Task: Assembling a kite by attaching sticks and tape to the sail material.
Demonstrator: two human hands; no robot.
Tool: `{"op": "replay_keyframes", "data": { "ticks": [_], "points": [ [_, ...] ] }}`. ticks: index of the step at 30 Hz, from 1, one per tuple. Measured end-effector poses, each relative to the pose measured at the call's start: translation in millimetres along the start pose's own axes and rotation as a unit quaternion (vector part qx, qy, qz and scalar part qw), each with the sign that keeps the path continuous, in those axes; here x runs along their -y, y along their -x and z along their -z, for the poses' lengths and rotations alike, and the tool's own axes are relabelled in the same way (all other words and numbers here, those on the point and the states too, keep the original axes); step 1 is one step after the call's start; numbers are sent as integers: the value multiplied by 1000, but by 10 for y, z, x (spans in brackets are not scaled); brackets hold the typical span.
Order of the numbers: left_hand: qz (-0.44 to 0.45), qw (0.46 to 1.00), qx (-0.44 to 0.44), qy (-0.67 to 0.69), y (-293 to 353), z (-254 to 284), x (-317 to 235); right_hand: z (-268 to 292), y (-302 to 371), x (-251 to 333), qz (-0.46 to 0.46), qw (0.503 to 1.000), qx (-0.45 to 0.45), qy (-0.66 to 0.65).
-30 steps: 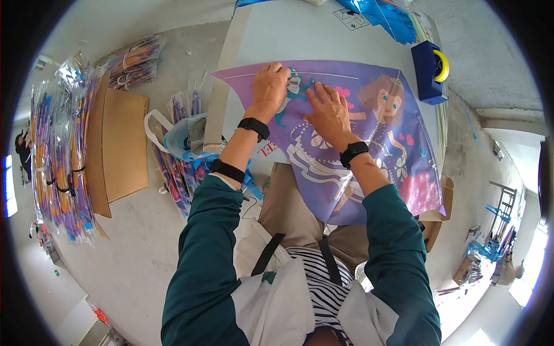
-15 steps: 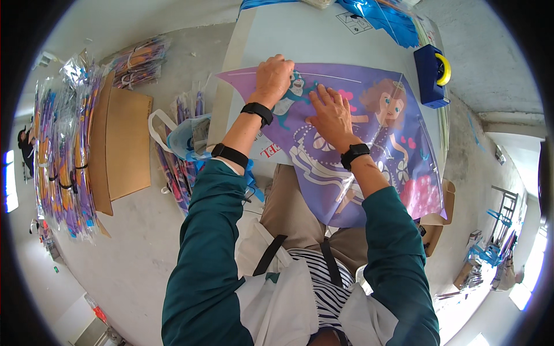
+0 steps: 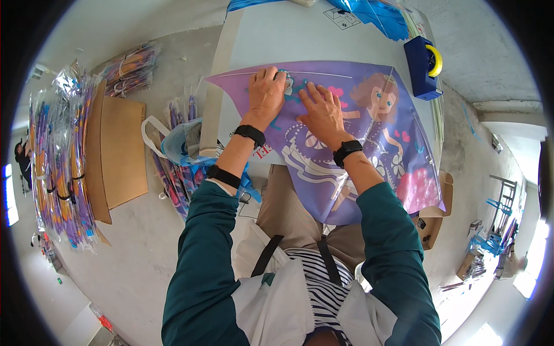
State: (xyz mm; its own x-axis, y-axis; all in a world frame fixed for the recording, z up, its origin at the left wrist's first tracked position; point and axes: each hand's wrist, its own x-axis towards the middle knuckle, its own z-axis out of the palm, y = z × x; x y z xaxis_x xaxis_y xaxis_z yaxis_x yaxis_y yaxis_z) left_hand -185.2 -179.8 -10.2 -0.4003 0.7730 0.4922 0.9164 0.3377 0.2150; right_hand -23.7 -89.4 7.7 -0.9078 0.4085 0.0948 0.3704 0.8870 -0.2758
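A purple kite [image 3: 369, 138] printed with a cartoon girl lies spread over the pale board tabletop [image 3: 277, 37], its near point hanging over the edge above my lap. Along its far edge runs a thin white rod [image 3: 323, 74]. My left hand [image 3: 266, 95] is bent over that edge, its fingers curled down onto the rod and the sheet; the fingertips are partly hidden. Beside it, my right hand [image 3: 323, 115] rests flat on the printed sheet, fingers apart, holding nothing. Both wrists wear black bands.
A blue tape dispenser [image 3: 422, 69] with a yellow roll stands at the table's right edge. Blue plastic [image 3: 375, 17] lies at the far side. On the left are a cardboard box [image 3: 118, 153], bagged bundles [image 3: 60, 161] and a white-handled bag [image 3: 182, 141]. An open carton [image 3: 435, 222] sits low right.
My left hand has drawn a little nearer to me, its fingers now curled at the rod. The right hand keeps its place on the kite. The whole view has shifted slightly.
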Motion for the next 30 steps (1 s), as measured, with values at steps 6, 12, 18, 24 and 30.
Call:
{"op": "replay_keyframes", "data": {
  "ticks": [6,12,18,24,30],
  "points": [
    [22,1000,5,-15,37,-37,-63,1,9,1,-3,1000,-4,-3],
    [44,999,17,-5,39,-54,-73,53,14,31,-8,1000,13,7],
    [47,998,22,-19,45,-20,-65,58,7,39,-5,1000,15,5],
    [57,998,31,-11,42,-36,-81,1,15,-2,5,1000,-3,0],
    [62,997,39,4,63,-27,-50,-10,13,-4,5,1000,-1,2]
  ]
}}
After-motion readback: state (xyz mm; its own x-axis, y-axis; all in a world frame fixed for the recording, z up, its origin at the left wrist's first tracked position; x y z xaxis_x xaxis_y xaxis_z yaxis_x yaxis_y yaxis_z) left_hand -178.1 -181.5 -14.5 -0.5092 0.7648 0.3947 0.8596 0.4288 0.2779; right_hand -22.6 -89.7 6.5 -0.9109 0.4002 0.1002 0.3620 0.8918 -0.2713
